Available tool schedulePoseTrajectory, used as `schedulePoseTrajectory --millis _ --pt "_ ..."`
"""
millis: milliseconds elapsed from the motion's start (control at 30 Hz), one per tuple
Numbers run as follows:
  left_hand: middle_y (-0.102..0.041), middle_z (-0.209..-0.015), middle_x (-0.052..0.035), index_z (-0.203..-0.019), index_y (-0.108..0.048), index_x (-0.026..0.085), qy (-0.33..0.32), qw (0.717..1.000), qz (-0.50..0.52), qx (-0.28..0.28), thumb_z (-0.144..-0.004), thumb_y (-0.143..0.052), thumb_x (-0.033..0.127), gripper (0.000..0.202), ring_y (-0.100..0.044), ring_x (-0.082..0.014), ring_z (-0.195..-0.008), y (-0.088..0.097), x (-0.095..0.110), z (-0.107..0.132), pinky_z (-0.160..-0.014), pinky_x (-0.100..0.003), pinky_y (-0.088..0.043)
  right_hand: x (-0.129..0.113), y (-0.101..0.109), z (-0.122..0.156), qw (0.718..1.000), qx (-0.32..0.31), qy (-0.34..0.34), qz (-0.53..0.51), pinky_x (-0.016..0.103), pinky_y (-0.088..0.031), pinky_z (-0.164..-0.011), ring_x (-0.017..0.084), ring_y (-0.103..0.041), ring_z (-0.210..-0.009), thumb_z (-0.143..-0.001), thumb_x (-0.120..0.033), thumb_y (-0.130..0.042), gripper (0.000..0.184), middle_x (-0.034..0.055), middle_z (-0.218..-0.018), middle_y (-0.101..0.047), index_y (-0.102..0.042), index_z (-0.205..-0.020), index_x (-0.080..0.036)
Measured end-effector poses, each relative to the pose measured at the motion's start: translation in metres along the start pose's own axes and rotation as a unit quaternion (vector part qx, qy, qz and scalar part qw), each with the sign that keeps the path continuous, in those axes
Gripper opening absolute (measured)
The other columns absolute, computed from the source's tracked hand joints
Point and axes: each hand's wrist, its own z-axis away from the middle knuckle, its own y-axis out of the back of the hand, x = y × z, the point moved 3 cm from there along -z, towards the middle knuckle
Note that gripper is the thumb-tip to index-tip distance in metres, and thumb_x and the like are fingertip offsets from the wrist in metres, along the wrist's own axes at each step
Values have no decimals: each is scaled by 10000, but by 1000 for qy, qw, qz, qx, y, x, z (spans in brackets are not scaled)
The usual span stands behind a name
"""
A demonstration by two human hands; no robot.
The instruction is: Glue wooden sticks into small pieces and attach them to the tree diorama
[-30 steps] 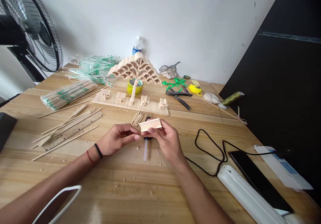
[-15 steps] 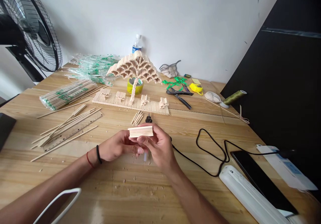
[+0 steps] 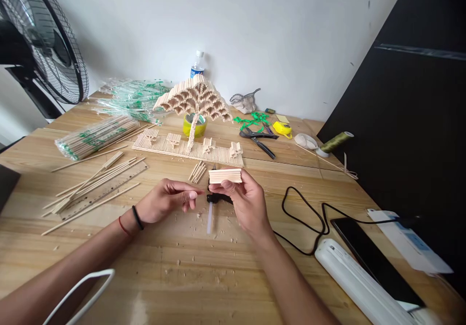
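My right hand (image 3: 246, 202) holds a small flat panel of glued wooden sticks (image 3: 225, 175) between thumb and fingers, raised just above the table. My left hand (image 3: 165, 200) hovers to its left, fingers loosely curled and pointing toward the panel, with nothing in it. Under the hands lies a black glue gun (image 3: 217, 198) with a clear glue stick (image 3: 210, 218) poking toward me. Behind it sit a few short loose sticks (image 3: 197, 171) and a stick model of an umbrella on a long base (image 3: 189, 147).
Long sticks and a ruler (image 3: 105, 184) lie at left, with wrapped stick bundles (image 3: 95, 137) behind. Pliers (image 3: 259, 139), yellow tape roll (image 3: 194, 125), green thread spool (image 3: 335, 142) sit at the back. A black cable (image 3: 309, 218), phone (image 3: 371, 257) and white device (image 3: 357, 281) are at right. Fan (image 3: 43, 38) far left.
My right hand has carried the stick panel to the right and farther away from me. My left hand has let go of it and drawn back to the left.
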Motion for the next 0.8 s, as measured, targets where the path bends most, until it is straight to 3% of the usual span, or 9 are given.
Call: schedulePoseTrajectory --millis 67,200,500,633,800 --pt "-769 -748 -64 -1019 -851 136 -18 999 11 35 -847 -826 481 387 -610 -124 -606 5 0 -2 -624 -265 -533 1 3 -2 1000 3 3 10 418 -695 -788 236 -802 -757 -791 -533 -888 442 45 -808 -802 -688 -1000 -199" --pt "-796 -780 -91 -882 -853 121 -47 994 22 95 -817 -855 478 363 -628 -124 -591 15 0 -4 -635 -275 -552 1 4 -1 1000 0 1 30 387 -677 -750 220 -781 -739 -816 -536 -864 414 37 -795 -781 -675 -969 -201" --pt "-796 -764 -101 -863 -852 116 -61 982 91 151 -730 -928 447 365 -646 -134 -573 24 2 -7 -567 -273 -539 3 8 -4 997 11 6 80 333 -616 -700 170 -683 -646 -839 -558 -826 397 -11 -697 -688 -657 -909 -206" --pt "-790 -773 -83 -819 -844 129 -69 969 124 200 -678 -961 435 357 -648 -119 -604 34 2 -8 -618 -258 -539 7 17 -6 995 46 20 82 313 -591 -706 151 -667 -640 -869 -556 -803 394 -25 -695 -681 -648 -934 -201" --pt "-754 -750 -47 -759 -813 140 -74 966 145 201 -679 -964 402 312 -632 -108 -629 38 4 -7 -675 -258 -534 6 24 -10 993 96 45 60 298 -564 -649 131 -621 -601 -858 -568 -810 408 -30 -712 -668 -635 -906 -202"
